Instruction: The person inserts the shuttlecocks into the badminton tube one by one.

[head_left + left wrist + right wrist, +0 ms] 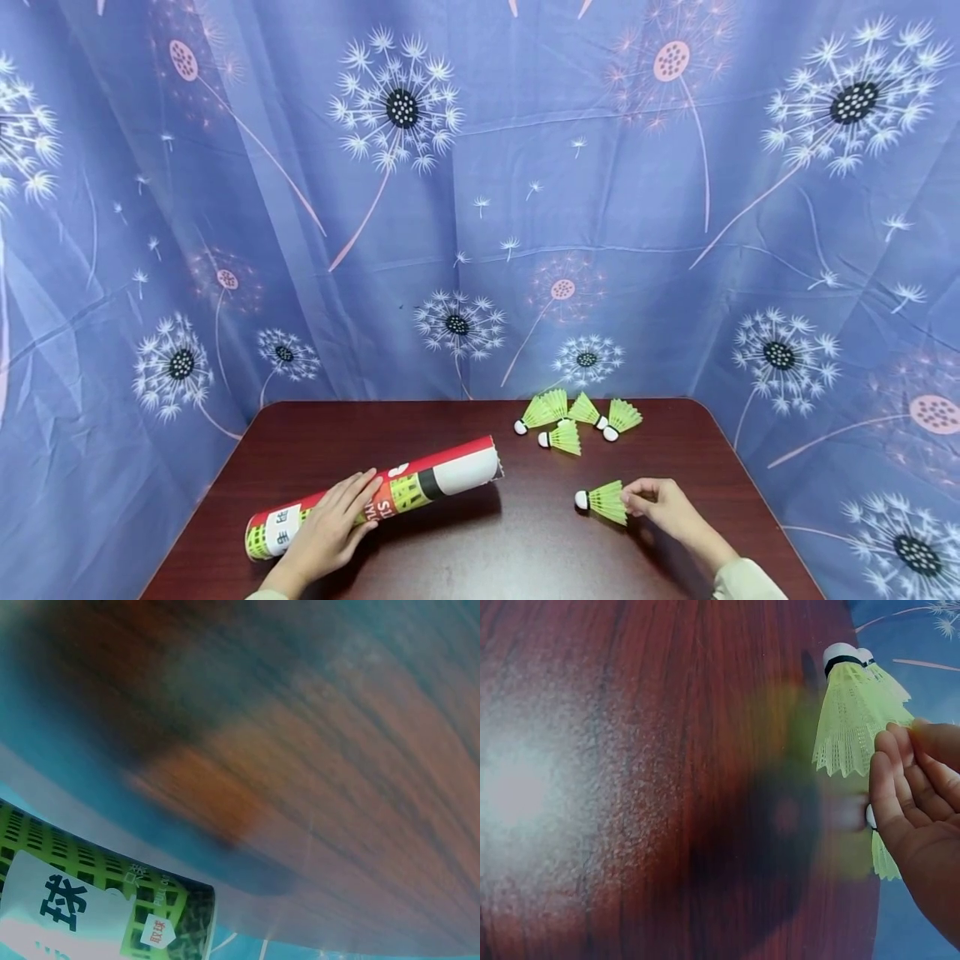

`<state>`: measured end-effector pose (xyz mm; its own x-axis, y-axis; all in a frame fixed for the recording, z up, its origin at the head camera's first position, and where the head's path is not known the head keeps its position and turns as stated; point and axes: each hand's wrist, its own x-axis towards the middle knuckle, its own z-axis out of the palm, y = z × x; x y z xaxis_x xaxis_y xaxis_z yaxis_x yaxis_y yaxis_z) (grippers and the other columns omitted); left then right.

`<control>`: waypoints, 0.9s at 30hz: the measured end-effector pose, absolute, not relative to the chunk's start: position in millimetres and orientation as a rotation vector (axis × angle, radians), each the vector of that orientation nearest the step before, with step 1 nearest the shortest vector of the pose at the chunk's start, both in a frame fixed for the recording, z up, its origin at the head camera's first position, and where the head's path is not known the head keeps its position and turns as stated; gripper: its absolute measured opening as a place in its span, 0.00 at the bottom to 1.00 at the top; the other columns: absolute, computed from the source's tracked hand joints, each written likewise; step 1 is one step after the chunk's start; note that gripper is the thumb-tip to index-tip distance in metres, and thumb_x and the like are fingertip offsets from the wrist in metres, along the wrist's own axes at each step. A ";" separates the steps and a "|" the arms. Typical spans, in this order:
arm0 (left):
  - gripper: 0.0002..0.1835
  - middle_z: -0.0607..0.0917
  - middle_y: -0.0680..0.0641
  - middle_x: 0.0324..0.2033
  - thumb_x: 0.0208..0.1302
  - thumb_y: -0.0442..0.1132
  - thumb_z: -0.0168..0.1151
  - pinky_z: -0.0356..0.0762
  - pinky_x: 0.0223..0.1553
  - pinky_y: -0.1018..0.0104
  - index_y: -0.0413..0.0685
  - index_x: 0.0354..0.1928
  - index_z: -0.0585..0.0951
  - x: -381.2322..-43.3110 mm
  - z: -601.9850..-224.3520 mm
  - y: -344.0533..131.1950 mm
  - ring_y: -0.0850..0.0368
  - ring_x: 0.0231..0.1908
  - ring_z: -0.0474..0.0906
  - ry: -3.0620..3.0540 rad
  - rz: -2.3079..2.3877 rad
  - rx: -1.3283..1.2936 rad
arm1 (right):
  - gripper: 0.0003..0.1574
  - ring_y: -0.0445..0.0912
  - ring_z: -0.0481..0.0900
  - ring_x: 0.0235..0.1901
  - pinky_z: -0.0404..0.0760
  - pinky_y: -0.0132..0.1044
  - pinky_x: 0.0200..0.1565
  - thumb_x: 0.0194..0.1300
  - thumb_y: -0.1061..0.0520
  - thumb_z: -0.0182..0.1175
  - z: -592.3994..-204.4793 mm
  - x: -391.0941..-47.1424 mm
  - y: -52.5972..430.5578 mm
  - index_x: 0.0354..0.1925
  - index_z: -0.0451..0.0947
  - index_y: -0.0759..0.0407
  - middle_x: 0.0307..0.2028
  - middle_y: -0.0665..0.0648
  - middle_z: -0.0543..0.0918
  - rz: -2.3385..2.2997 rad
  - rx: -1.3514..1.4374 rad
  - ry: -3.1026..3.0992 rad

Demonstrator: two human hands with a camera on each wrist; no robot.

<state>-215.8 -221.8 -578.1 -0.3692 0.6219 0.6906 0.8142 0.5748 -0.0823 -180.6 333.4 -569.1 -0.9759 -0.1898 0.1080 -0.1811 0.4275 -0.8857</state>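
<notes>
A printed red, white and green shuttlecock tube (465, 468) lies slantwise across the left of the table, its right end raised above a shadow. Around its middle my left hand (333, 521) grips it, fingers over the top and thumb on the near side. The left wrist view shows only one end of the tube (112, 900); the hand is out of that view. With thumb and fingertips, my right hand (663, 506) pinches the skirt edge of a yellow-green shuttlecock (606, 502), whose white cork points left. In the right wrist view the held shuttlecock (847, 720) hangs from the right hand's (922, 787) fingertips.
Several more yellow-green shuttlecocks (564, 437) lie grouped near the back edge of the dark red-brown table (525, 550). A blue curtain (495, 208) with dandelion prints hangs behind the table and along both sides.
</notes>
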 end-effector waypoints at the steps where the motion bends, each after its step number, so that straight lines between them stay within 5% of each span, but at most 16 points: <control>1: 0.29 0.73 0.38 0.62 0.72 0.52 0.49 0.51 0.71 0.63 0.34 0.62 0.73 -215.8 -578.4 -221.6 0.38 0.53 0.75 -2.114 -0.358 -1.141 | 0.09 0.39 0.82 0.26 0.85 0.37 0.30 0.65 0.67 0.58 -568.6 -181.2 332.7 0.35 0.79 0.77 0.26 0.63 0.84 -1.650 -0.350 2.651; 27: 0.29 0.73 0.38 0.63 0.72 0.52 0.48 0.48 0.72 0.65 0.34 0.63 0.72 -215.9 -575.7 -218.4 0.38 0.54 0.74 -2.117 -0.380 -1.161 | 0.04 0.44 0.82 0.27 0.85 0.41 0.30 0.63 0.67 0.60 -538.0 -212.1 284.3 0.34 0.81 0.68 0.26 0.56 0.84 -1.782 -0.642 2.739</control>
